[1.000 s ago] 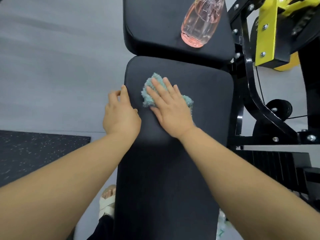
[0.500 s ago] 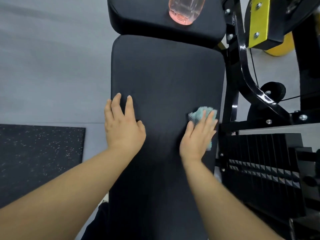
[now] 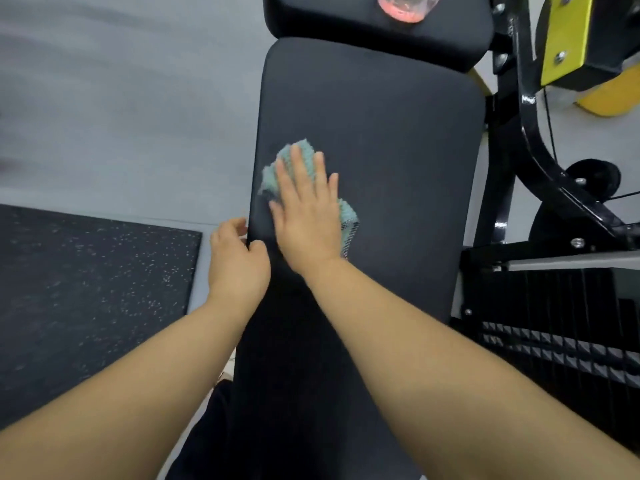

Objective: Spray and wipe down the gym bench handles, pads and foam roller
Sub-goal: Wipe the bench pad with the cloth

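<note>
We are pressing the right hand (image 3: 308,216) flat, fingers straight, on the teal cloth (image 3: 270,177), which is lying on the long pad (image 3: 398,168) and poking out around the fingers. Just left of it, the left hand (image 3: 239,261) is gripping the long pad's edge, thumb on top. The pink spray bottle (image 3: 405,5) is sitting well beyond the fingertips on the upper pad (image 3: 329,15).
</note>
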{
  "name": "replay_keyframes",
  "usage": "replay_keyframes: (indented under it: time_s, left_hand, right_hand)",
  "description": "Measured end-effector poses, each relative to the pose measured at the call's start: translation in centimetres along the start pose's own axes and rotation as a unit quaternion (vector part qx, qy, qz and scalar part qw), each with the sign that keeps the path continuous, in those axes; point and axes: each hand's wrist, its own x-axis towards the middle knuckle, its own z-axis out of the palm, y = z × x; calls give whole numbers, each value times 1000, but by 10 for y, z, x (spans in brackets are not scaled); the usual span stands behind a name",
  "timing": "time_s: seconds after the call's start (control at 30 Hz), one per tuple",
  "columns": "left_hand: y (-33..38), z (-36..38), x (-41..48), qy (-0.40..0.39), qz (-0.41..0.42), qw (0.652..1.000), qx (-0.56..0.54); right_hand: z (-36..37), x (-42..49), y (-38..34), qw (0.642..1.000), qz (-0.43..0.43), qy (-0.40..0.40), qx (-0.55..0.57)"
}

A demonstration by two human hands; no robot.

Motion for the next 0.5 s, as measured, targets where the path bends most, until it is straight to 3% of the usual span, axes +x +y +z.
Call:
replay_keyframes:
  time_s: [0.17, 0.27, 0.33, 0.4, 0.5]
  left_hand:
    - [-15, -20, -7, -80, -61, 993, -68]
    - [-18, -25, -6, -134, -56, 986, -77]
    - [-18, -26, -3, -147, -45, 986, -64]
    - [-16, -23, 2, -146, -48, 987, -50]
    - [-12, -24, 16, -155, -93, 983, -40]
  right_hand:
    - [18, -92, 20, 976, -207, -63, -15]
    - [6, -106, 65, 969, -233, -55, -58]
    - [-3, -83, 74, 982, -173, -42, -61]
    - [-13, -41, 62, 997, -60, -2, -51]
    - [-22, 31, 22, 996, 85, 14, -25]
